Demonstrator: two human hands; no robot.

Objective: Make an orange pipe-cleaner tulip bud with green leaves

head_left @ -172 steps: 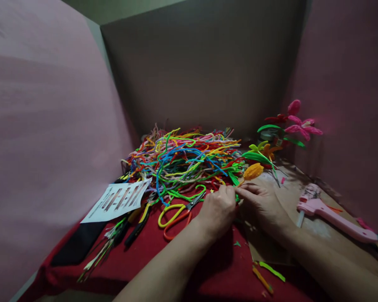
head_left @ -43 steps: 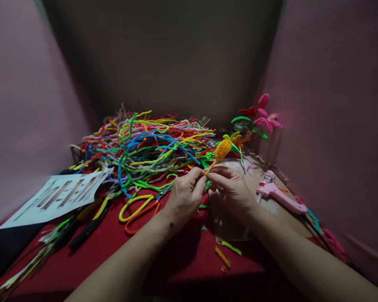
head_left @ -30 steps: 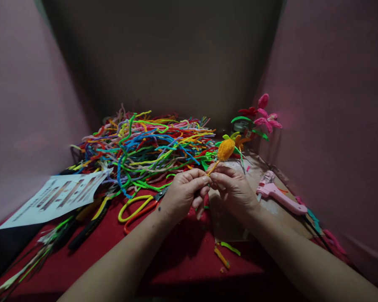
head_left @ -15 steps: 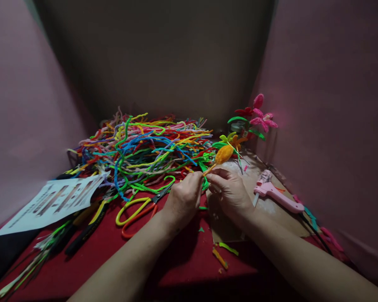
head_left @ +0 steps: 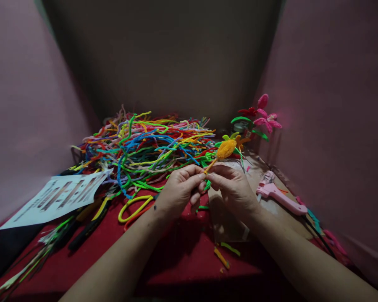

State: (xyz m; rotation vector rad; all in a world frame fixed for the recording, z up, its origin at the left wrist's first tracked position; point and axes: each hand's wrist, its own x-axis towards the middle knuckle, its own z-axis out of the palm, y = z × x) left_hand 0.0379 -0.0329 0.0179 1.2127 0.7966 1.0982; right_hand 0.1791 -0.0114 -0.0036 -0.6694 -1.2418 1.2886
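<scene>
Head view on my monitor shows an orange bud [head_left: 226,149] held up between two bare hands, beyond the fingertips and near the middle of what I can see. The left hand [head_left: 182,186] pinches the lower end of its thin stem [head_left: 211,166] between thumb and forefinger, the other fingers loosely curled; the right hand [head_left: 234,184] pinches just beside it with thumb and forefinger. I judge that gripping low spares the plump head from being crushed, and two close pinches should steady so slim a stalk. Next to the right forearm, a pink glue gun [head_left: 280,196] lies on a flat tan board [head_left: 283,220], probably to keep drips off the red cloth [head_left: 176,264]. Yellow-and-orange scissors [head_left: 141,212] rest by the left wrist, partly hidden under it but likely handy there. The bud is fuzzy and egg-shaped, and its stalk looks like chenille over wire, which I would expect to bend and hold its shape. Behind the hands, a heap of pipe cleaners [head_left: 151,147] tangles soft, bright strands, while a pink flower [head_left: 267,121] spreads rounded, velvety petals. Short orange [head_left: 222,257] and yellow-green [head_left: 230,248] scraps lie near the cloth's front edge.
</scene>
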